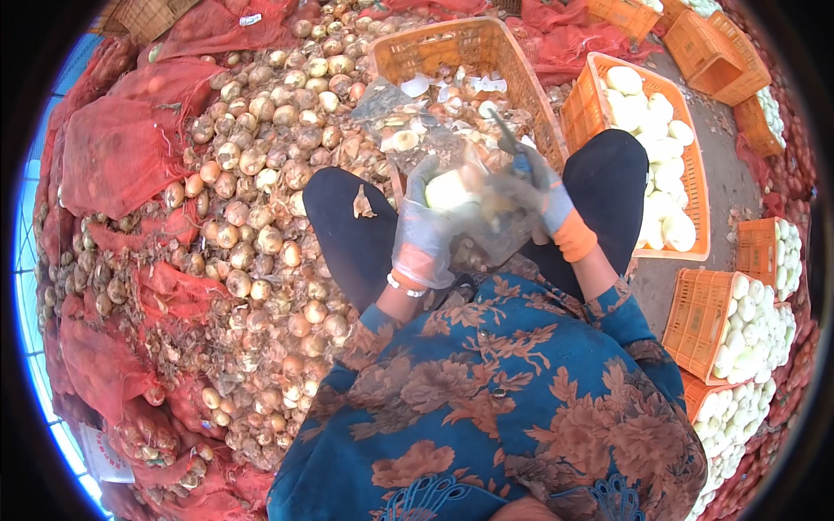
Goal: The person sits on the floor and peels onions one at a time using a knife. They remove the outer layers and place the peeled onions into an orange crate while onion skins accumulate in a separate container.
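Observation:
My left hand [422, 218], in a grey work glove under a clear plastic one, holds a pale peeled onion [451, 190] above my lap. Blurred onion skin hangs off the onion's right side. My right hand [529, 189], in a grey glove with an orange cuff, is closed around the blue handle of a knife [503, 133] whose blade points up and away from me. Its fingers are close to the onion; the blur hides whether they touch the skin. Just beyond both hands, an orange plastic crate [531, 78] holds onion skins and scraps.
Unpeeled onions [260, 166] lie heaped on my left among red mesh sacks [124, 150]. On my right stands an orange crate [698, 176] of peeled onions, with more filled crates [694, 319] farther right. Empty-looking orange crates [704, 55] lie at the upper right.

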### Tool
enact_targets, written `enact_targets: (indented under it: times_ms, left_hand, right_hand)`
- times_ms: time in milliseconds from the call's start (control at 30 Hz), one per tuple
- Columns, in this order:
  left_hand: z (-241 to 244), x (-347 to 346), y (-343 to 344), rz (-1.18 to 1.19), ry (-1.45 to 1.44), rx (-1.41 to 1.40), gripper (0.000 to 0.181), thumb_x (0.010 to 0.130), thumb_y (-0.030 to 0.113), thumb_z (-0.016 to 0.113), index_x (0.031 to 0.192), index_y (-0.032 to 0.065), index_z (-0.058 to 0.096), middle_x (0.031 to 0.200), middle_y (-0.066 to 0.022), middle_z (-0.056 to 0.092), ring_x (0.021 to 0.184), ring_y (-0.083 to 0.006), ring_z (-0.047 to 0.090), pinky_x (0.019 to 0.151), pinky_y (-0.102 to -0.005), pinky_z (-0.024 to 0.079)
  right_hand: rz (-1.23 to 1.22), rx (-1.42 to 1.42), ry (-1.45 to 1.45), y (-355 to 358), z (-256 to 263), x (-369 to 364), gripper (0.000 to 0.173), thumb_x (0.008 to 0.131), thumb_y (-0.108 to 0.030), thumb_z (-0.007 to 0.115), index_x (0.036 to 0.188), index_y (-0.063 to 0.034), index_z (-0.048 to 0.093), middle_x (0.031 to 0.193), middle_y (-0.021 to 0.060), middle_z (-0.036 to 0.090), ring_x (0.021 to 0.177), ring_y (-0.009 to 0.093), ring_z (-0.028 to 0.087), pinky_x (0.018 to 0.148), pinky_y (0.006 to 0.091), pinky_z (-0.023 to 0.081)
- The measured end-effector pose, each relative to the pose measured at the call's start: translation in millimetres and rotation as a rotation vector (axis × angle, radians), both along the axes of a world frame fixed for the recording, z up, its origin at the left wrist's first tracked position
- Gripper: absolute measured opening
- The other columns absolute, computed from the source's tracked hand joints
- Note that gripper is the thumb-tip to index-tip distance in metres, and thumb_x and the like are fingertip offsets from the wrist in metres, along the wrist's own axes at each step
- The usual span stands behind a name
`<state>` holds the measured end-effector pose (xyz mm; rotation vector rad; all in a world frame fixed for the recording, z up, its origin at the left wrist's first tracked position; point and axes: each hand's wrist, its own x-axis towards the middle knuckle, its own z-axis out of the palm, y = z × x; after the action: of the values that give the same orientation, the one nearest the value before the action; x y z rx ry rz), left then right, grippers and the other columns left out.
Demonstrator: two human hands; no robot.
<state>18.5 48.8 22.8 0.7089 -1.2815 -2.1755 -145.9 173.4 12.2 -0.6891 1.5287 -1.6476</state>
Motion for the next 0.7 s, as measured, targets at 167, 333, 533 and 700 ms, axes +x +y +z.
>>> enact_targets:
  times_ms: [167, 333, 533, 700]
  left_hand:
    - [-12.3, -1.6, 1.4, -0.019, -0.175, -0.339, 0.096, 0.072, -0.002, 0.089, 0.152, -0.001, 0.036, 0.128, -0.0163, 0.065, 0.11, -0.0245, 0.07, 0.09, -0.0355, 0.062]
    - [1.6, 3.2, 1.7, -0.058, -0.016, 0.099, 0.088, 0.074, 0.01, 0.086, 0.149, -0.0024, 0.042, 0.133, -0.0159, 0.062, 0.116, -0.0269, 0.068, 0.092, -0.0383, 0.061]
    - [-33.4, 11.2, -14.9, -0.096, 0.368, 0.549, 0.086, 0.079, 0.052, 0.084, 0.143, 0.004, 0.052, 0.137, -0.0158, 0.06, 0.123, -0.0347, 0.061, 0.102, -0.0526, 0.056]
    - [-44.9, 6.9, -31.7, -0.014, 0.431, 0.722, 0.094, 0.072, 0.059, 0.088, 0.144, 0.0103, 0.052, 0.139, -0.0135, 0.058, 0.126, -0.0373, 0.056, 0.106, -0.058, 0.051]
  right_hand:
    - [-0.049, 0.105, 0.417, -20.5, 7.1, 24.1, 0.05, 0.09, -0.021, 0.079, 0.132, 0.0008, 0.061, 0.101, 0.0083, 0.069, 0.088, 0.012, 0.067, 0.076, 0.0281, 0.055]
    - [-0.158, -0.044, 0.103, -18.6, -9.6, 7.8, 0.029, 0.089, -0.01, 0.076, 0.114, 0.002, 0.068, 0.089, 0.0043, 0.069, 0.078, 0.01, 0.066, 0.068, 0.0271, 0.055]
    - [-0.278, 0.021, -0.031, -2.5, -13.7, -30.6, 0.032, 0.091, -0.011, 0.076, 0.117, 0.0026, 0.066, 0.083, 0.0046, 0.066, 0.059, 0.009, 0.058, 0.052, 0.0252, 0.046]
    - [-0.23, 0.018, -0.204, 7.3, -13.1, -30.6, 0.03, 0.096, -0.012, 0.072, 0.122, 0.002, 0.065, 0.084, 0.0041, 0.066, 0.049, 0.011, 0.055, 0.044, 0.0267, 0.046]
